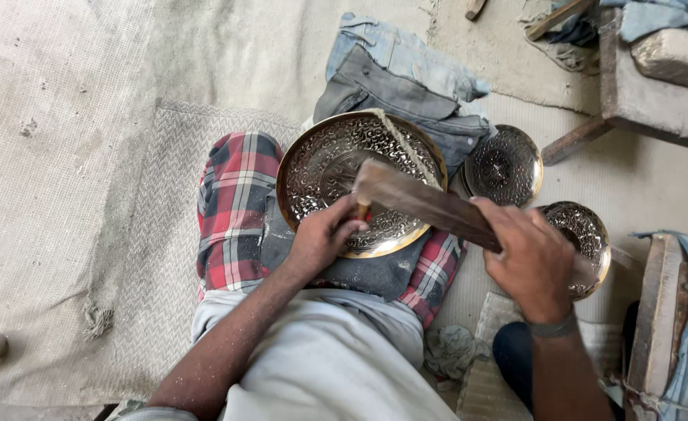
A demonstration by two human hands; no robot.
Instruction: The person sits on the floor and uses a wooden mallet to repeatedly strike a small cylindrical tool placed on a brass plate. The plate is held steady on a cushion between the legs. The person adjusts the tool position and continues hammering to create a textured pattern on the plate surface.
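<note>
On a worn woven mat [125,234], the left hand [324,234] pinches a small punch [363,207] against an embossed brass plate [336,168] resting on the person's lap. The right hand [531,261] is closed around a wooden mallet [422,200] above the plate, with two smaller brass plates [504,165] just beyond.

The large plate [336,168] on my lap is polished brass-coloured metal, glossy, its face densely embossed, its rim smooth. My right hand [531,261] grips a dark wooden mallet [426,203], matt and worn. My left hand [324,234] pinches a small wooden-looking punch [363,209] on that plate. Right of the plate, two smaller embossed bowls [504,165] [586,234] shine alike. Beneath the plate: checked woven cloth [235,203]; beyond it, rough matt matting [71,156].
</note>
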